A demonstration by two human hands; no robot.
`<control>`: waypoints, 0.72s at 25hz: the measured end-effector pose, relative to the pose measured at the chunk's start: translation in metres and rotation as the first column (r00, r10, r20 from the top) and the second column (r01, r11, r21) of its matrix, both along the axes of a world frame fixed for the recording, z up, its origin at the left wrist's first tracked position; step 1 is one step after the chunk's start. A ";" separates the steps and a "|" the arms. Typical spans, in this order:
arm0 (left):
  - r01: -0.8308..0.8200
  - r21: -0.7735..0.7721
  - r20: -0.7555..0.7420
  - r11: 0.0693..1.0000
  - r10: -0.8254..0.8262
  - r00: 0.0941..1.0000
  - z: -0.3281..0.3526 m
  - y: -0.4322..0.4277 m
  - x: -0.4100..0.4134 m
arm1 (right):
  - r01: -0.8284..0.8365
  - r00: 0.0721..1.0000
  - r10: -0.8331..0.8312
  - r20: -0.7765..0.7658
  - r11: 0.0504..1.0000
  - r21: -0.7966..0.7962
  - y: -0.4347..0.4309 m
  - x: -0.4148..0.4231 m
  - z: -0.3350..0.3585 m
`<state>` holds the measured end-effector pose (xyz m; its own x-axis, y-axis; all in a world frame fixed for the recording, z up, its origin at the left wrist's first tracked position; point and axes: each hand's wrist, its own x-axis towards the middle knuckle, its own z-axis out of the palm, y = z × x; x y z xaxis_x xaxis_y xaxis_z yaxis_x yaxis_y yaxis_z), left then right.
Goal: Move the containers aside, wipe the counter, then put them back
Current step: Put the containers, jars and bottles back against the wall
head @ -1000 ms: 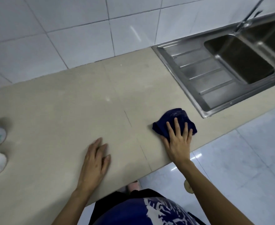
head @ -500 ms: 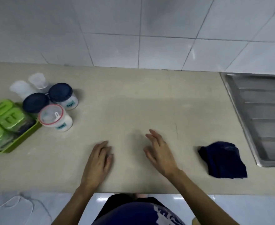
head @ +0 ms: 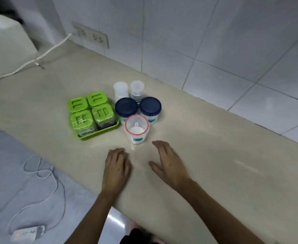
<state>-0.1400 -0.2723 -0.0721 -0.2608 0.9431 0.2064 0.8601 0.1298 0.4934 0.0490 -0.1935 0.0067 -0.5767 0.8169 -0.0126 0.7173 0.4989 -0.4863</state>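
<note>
On the counter (head: 206,155), at about twelve o'clock from both hands, a tight cluster of containers: a red-rimmed jar (head: 137,129) nearest, two blue-lidded jars (head: 126,107) (head: 150,106) touching just behind it, two small cloudy cups (head: 121,88) (head: 137,89) at the back near the wall; at ten o'clock, a green tray (head: 99,132) packed with four green-lidded boxes (head: 87,110).

Likely light, stiff plastic all round; smooth and perhaps a little slippery, so best gripped around the body below the lid, not by the lid alone; tray probably best lifted whole by its two short rims, kept level so the boxes stay seated.

Left hand (head: 116,169) palm down, fingers together and lying flat, seemingly resting on the counter, holding nothing. Right hand (head: 169,166) spread and loosely curved, thumb apart, just short of the red-rimmed jar at its eleven o'clock, touching no container; contact with the counter unclear.
</note>
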 end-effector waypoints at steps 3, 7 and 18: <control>0.024 0.010 -0.051 1.000 -0.024 0.998 -0.010 0.001 0.004 | 0.081 0.996 -0.080 -0.033 0.996 0.024 0.021 -0.050 0.001; 0.045 0.024 -0.107 0.999 -0.042 0.993 -0.013 0.001 0.005 | 0.250 0.953 -0.252 -0.166 0.968 -0.032 0.036 -0.096 -0.012; 0.333 0.109 0.026 0.936 -0.338 0.941 0.001 0.031 0.091 | 0.554 0.753 -0.549 -0.361 0.826 -0.101 0.034 0.082 -0.001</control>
